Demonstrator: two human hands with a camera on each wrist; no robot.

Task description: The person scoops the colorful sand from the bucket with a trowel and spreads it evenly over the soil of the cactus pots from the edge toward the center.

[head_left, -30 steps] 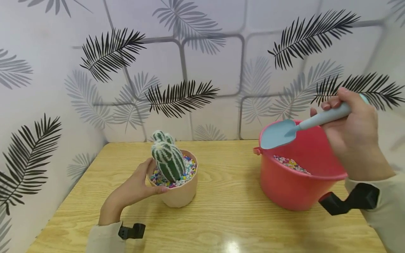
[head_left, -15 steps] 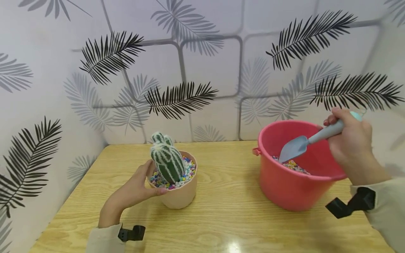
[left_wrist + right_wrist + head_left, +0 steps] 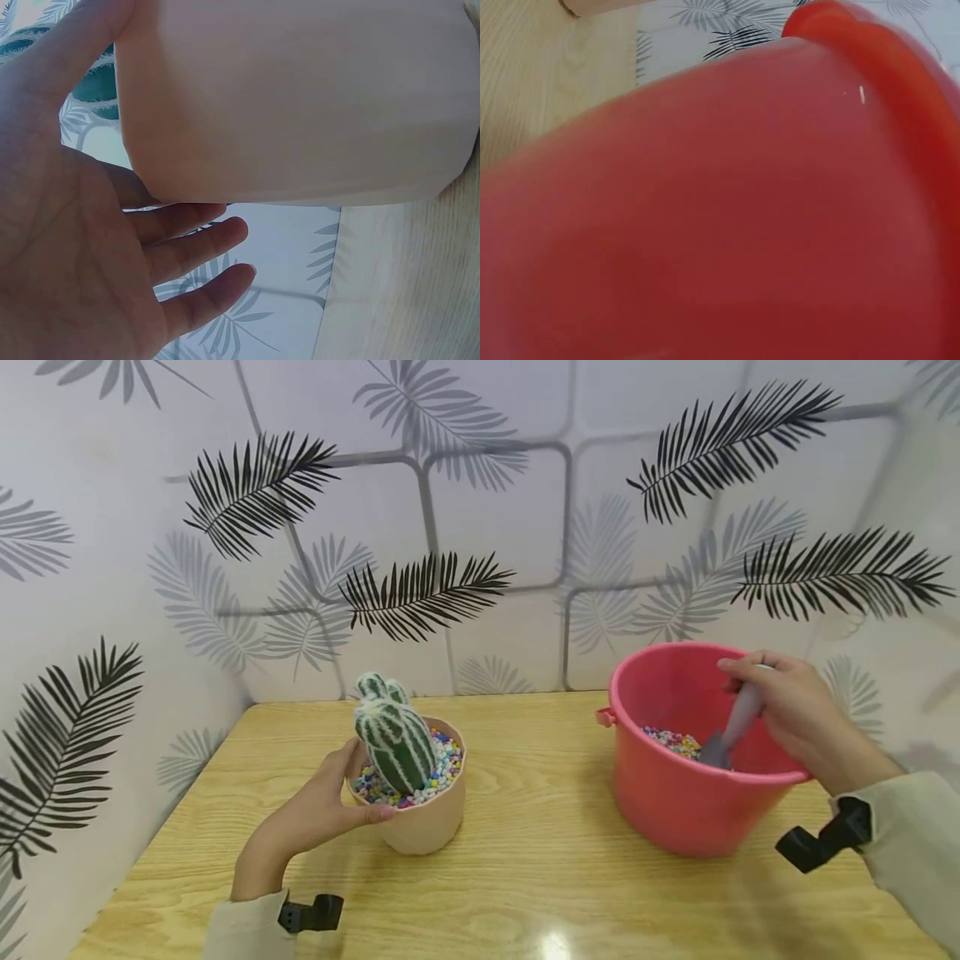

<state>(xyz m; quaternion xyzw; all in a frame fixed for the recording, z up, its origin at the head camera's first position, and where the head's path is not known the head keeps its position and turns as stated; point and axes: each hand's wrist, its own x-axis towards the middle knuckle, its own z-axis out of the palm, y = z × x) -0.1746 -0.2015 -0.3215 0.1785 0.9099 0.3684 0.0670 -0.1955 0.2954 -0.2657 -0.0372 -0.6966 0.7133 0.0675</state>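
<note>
My left hand point(image 3: 318, 802) holds the peach flowerpot point(image 3: 423, 827) by its left side, thumb at the near rim and index finger at the far side. In the left wrist view the other fingers point(image 3: 206, 300) spread beside the pot wall point(image 3: 300, 97). A green-and-white striped cactus point(image 3: 397, 747) leans left in the pot, ringed by colourful pebbles point(image 3: 450, 756). Over the red bucket point(image 3: 682, 810), my right hand point(image 3: 787, 702) grips the grey-blue handle of a trowel point(image 3: 738, 722). The trowel points down, its blade among the pebbles point(image 3: 671, 741) inside. Only the bucket's wall point(image 3: 705, 210) fills most of the right wrist view.
Both containers stand on a light wooden table point(image 3: 525, 860), the pot at the left and the bucket at the right. Behind the table rises a wall point(image 3: 495, 527) with a palm-leaf print. A small lug point(image 3: 606, 717) sticks out from the bucket's left rim.
My right hand has lowered the trowel from above the bucket's rim down into the pebbles, tilting it from nearly level to steep. The left hand and flowerpot have stayed in place.
</note>
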